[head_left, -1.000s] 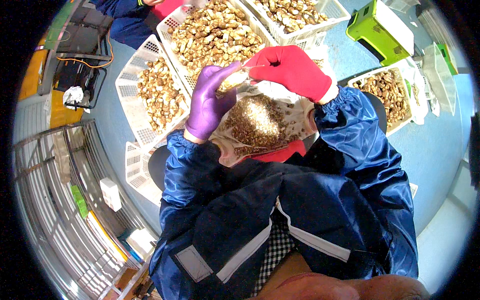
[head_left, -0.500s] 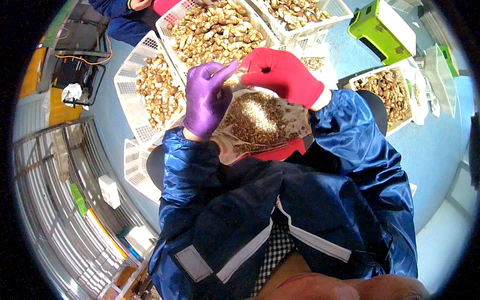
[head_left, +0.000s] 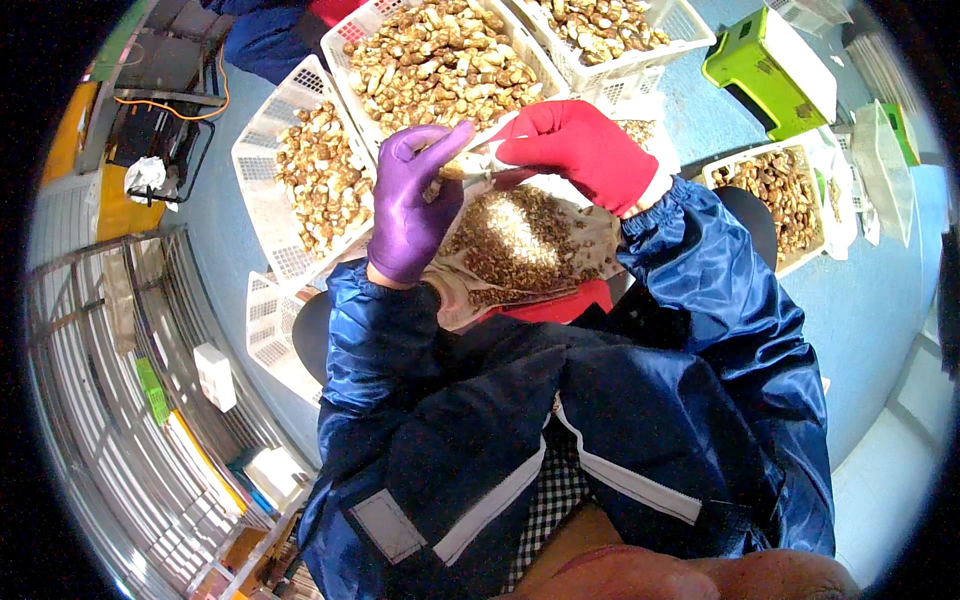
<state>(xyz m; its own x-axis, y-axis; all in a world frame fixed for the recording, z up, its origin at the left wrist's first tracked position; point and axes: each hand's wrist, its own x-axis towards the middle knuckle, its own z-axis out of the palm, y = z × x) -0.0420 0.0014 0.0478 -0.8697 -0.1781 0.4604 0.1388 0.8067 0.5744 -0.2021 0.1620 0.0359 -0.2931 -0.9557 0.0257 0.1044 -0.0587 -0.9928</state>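
Observation:
My left hand [head_left: 412, 205], in a purple glove, is closed on a mushroom [head_left: 462, 166], pale with brown parts, gripped between thumb and fingers. My right hand [head_left: 585, 155] wears a red glove. Its fingers are pinched close to the mushroom's right end; what they hold, if anything, is hidden. Below both hands, a pale cloth [head_left: 590, 230] across my lap carries a heap of small brown and white trimmings [head_left: 510, 245]. Just beyond my hands stands a white crate [head_left: 345, 75] filled with whole mushrooms [head_left: 435, 65].
Another white basket of mushrooms [head_left: 255, 190] stands at left, and one more crate [head_left: 690, 35] at the back. At right are a mushroom-filled bin [head_left: 785, 200] and a green-and-white stool [head_left: 770, 75]. Metal racks [head_left: 130, 400] line the left. Another person's blue sleeve [head_left: 265, 45] shows at top left.
My hands have drawn slightly apart, with the right moving a little to the right. The mushroom in my left hand shows more plainly. The other person's hand has left the view.

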